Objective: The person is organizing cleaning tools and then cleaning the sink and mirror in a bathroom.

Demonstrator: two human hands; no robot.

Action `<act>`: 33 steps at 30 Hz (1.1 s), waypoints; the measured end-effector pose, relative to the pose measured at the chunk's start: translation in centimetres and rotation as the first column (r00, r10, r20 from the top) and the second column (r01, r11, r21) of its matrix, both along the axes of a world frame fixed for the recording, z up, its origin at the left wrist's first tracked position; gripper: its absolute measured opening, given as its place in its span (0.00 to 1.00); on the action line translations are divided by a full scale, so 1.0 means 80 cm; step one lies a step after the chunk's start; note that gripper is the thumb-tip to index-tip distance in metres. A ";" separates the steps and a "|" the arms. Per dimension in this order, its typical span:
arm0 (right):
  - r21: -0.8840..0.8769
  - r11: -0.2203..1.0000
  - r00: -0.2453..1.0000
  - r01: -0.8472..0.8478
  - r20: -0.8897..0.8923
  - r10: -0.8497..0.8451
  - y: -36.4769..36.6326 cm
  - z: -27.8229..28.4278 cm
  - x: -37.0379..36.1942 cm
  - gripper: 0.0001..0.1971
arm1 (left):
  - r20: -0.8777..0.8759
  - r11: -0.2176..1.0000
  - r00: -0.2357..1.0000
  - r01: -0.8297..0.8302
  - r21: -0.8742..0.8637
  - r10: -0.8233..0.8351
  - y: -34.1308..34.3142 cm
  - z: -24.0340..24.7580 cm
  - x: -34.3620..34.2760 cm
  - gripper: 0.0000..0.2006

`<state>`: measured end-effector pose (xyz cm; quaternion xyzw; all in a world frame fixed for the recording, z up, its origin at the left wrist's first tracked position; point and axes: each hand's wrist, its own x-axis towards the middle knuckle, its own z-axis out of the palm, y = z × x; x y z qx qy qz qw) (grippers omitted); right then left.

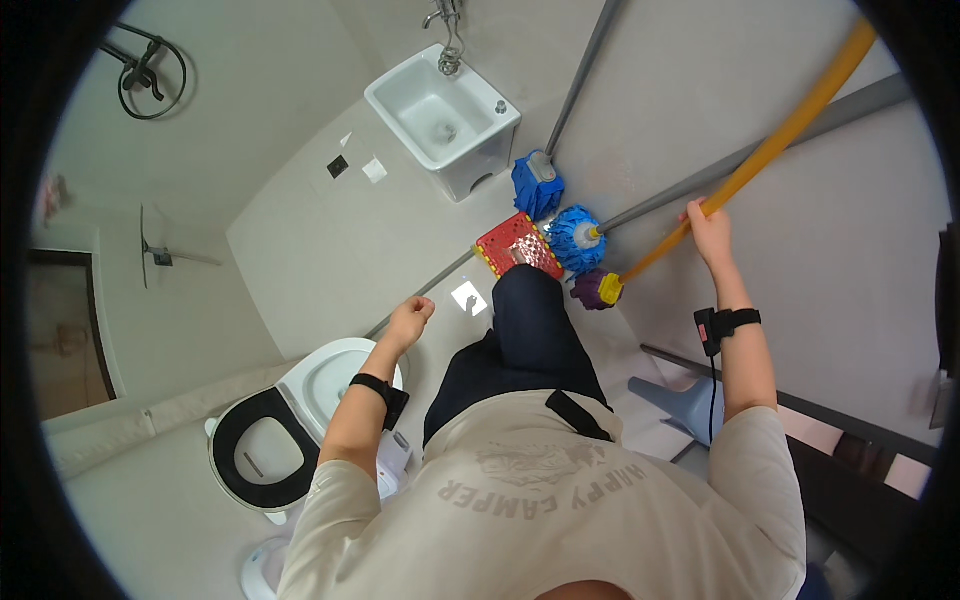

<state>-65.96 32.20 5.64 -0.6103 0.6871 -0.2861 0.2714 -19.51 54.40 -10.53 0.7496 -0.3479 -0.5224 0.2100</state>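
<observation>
My right hand (708, 228) is closed around the orange pole of a mop (770, 150). The mop's purple head with a yellow socket (600, 289) is down on the floor. Next to it, a fluffy blue mop head (577, 238) sits on a grey pole, and a blue strip mop (538, 187) leans by the sink. My left hand (408, 322) hovers over the floor near the toilet with its fingers curled in, and nothing shows in them. Behind it runs a thin grey pole (448, 271), reaching a red perforated plastic piece with yellow edges (518, 240).
A white sink (440, 110) stands ahead. At left is a toilet with a black-ringed seat (268, 415). A pale blue plastic stool (685, 403) and a dark rail (840, 425) are at right. A black hose or ring fitting (150, 85) is on the left wall.
</observation>
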 end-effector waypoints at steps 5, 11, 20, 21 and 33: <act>-0.024 0.999 0.998 -0.031 -0.060 0.029 -0.005 0.009 0.014 0.16 | 0.028 0.996 0.999 0.018 -0.089 -0.015 0.006 0.004 0.014 0.13; 0.048 0.997 0.998 0.065 0.016 -0.066 -0.013 -0.002 0.018 0.14 | -0.022 0.995 1.000 0.008 -0.099 -0.010 -0.003 0.000 0.035 0.13; 0.085 0.987 0.991 0.136 -0.024 -0.135 -0.015 0.004 0.031 0.13 | -0.021 0.988 0.990 0.136 -0.074 -0.138 -0.042 -0.038 0.012 0.13; 0.073 0.990 0.993 0.121 0.005 -0.122 -0.017 0.002 0.027 0.13 | -0.012 0.979 0.985 0.170 -0.115 -0.173 -0.047 -0.044 0.005 0.12; 0.053 0.988 0.989 0.148 0.016 -0.149 -0.019 -0.012 0.014 0.14 | -0.022 0.959 0.959 0.284 -0.004 -0.284 -0.054 -0.078 -0.031 0.16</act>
